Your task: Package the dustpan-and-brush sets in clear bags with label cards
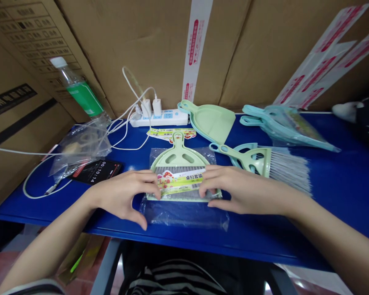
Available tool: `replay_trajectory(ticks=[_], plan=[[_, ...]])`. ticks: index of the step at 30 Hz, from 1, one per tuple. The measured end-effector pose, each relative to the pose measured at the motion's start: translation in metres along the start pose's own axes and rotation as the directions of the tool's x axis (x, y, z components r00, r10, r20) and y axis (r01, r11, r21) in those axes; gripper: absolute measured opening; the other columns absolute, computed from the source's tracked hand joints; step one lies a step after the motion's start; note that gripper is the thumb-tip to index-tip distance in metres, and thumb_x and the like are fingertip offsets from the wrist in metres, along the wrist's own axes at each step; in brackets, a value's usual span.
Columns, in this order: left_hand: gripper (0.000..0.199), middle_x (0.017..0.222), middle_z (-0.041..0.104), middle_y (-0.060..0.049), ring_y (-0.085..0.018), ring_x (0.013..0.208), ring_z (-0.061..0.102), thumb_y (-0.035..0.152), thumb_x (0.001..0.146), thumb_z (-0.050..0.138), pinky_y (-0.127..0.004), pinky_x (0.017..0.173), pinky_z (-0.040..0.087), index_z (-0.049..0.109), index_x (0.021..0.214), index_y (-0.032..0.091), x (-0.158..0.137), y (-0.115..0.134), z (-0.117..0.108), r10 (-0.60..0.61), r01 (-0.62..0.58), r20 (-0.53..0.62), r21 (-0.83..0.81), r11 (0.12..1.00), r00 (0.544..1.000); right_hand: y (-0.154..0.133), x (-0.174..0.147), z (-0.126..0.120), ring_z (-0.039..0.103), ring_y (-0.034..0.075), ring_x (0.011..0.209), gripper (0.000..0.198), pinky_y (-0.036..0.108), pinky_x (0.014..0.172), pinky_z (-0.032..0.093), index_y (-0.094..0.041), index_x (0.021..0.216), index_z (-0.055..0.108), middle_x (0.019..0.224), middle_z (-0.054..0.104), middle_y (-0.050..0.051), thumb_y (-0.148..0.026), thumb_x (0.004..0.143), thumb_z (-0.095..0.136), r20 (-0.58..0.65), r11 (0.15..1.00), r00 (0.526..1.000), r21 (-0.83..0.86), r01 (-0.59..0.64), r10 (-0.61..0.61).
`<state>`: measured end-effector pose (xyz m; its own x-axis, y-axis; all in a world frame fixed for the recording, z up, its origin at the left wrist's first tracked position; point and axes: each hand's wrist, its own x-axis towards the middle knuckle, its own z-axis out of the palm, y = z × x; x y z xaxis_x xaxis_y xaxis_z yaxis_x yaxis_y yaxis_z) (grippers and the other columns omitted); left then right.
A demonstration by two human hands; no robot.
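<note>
A light green dustpan with a small brush [184, 155] lies on the table in a clear plastic bag [184, 215], handle pointing away from me. Across the grey bristles is a printed label card [180, 182] with red mushrooms. My left hand [123, 194] is open, its fingertips at the card's left end and its thumb spread toward me. At the card's right end, my right hand [230, 188] rests with bent fingers on the card and dustpan, thumb apart from them. Whether the card is inside or on top of the bag, I cannot tell.
Behind stand stacked green and blue dustpans [213, 121], beside a bagged blue set [292, 123]. Loose brushes [255, 159] lie right. More label cards [160, 133] lie near a power strip [175, 119] with white cables. A phone [96, 171] and bottle [84, 98] are left.
</note>
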<state>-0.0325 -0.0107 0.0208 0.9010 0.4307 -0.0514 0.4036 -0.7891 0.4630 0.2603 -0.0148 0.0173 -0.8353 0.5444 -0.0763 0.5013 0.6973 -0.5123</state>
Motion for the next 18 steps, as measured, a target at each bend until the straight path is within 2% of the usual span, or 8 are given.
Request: replay_trajectory(ticks=[4, 6, 9, 10, 14, 18], plan=[[0.048, 0.101, 0.063, -0.004, -0.022, 0.091, 0.057, 0.045, 0.064, 0.084, -0.032, 0.082, 0.046, 0.062, 0.100, 0.023, -0.0032, 0.0034, -0.0010, 0.025, -0.024, 0.072, -0.013, 1.000, 0.997, -0.0048, 0.0006, 0.0039, 0.059, 0.020, 0.085, 0.013, 0.034, 0.077, 0.047, -0.021, 0.077, 0.061, 0.076, 0.063, 0.002, -0.010, 0.080, 0.055, -0.009, 1.000, 1.000, -0.009, -0.012, 0.012], [0.036, 0.100, 0.062, -0.004, -0.021, 0.090, 0.056, 0.034, 0.071, 0.080, -0.030, 0.080, 0.046, 0.061, 0.099, 0.023, -0.0034, 0.0056, -0.0021, 0.027, -0.024, 0.093, -0.028, 0.999, 0.995, -0.0059, 0.0010, 0.0060, 0.058, 0.019, 0.081, 0.015, 0.035, 0.078, 0.046, -0.021, 0.073, 0.059, 0.072, 0.061, 0.001, -0.011, 0.081, 0.054, 0.008, 1.000, 1.000, -0.013, -0.011, 0.011], [0.003, 0.088, 0.060, -0.003, -0.017, 0.084, 0.056, 0.018, 0.085, 0.062, -0.027, 0.075, 0.045, 0.062, 0.085, 0.021, -0.0015, 0.0083, -0.0037, 0.032, -0.027, 0.089, -0.054, 0.998, 0.996, -0.0059, 0.0013, 0.0082, 0.058, 0.019, 0.080, 0.017, 0.036, 0.082, 0.045, -0.022, 0.072, 0.058, 0.069, 0.059, 0.000, -0.014, 0.085, 0.052, 0.021, 1.000, 1.000, -0.020, -0.010, 0.011], [0.010, 0.084, 0.059, -0.002, -0.016, 0.081, 0.055, 0.014, 0.088, 0.056, -0.026, 0.073, 0.044, 0.061, 0.081, 0.020, -0.0007, 0.0089, -0.0042, 0.031, -0.026, 0.079, -0.070, 0.997, 0.996, -0.0059, 0.0012, 0.0083, 0.059, 0.020, 0.081, 0.017, 0.036, 0.080, 0.045, -0.021, 0.074, 0.059, 0.071, 0.060, 0.001, -0.015, 0.087, 0.051, 0.014, 1.000, 1.000, -0.020, -0.020, 0.021], [0.015, 0.078, 0.055, -0.001, -0.014, 0.074, 0.052, 0.010, 0.086, 0.048, -0.024, 0.068, 0.043, 0.054, 0.075, 0.019, 0.0010, 0.0085, -0.0064, -0.036, 0.037, 0.011, -0.118, 0.992, 0.999, -0.0076, 0.0001, 0.0056, 0.059, 0.020, 0.079, 0.026, 0.034, 0.071, 0.044, -0.020, 0.087, 0.064, 0.083, 0.063, 0.005, -0.035, 0.096, 0.045, 0.003, 0.998, 0.998, 0.028, -0.064, 0.064], [0.014, 0.075, 0.053, -0.001, -0.013, 0.070, 0.050, 0.011, 0.083, 0.046, -0.023, 0.065, 0.042, 0.049, 0.072, 0.019, 0.0007, 0.0063, -0.0082, -0.104, 0.102, -0.024, -0.085, 0.991, 0.994, -0.0111, -0.0016, 0.0021, 0.057, 0.019, 0.072, 0.045, 0.034, 0.068, 0.042, -0.019, 0.081, 0.063, 0.075, 0.062, 0.004, -0.061, 0.089, 0.050, -0.004, 0.995, 0.998, 0.076, -0.062, 0.063]])
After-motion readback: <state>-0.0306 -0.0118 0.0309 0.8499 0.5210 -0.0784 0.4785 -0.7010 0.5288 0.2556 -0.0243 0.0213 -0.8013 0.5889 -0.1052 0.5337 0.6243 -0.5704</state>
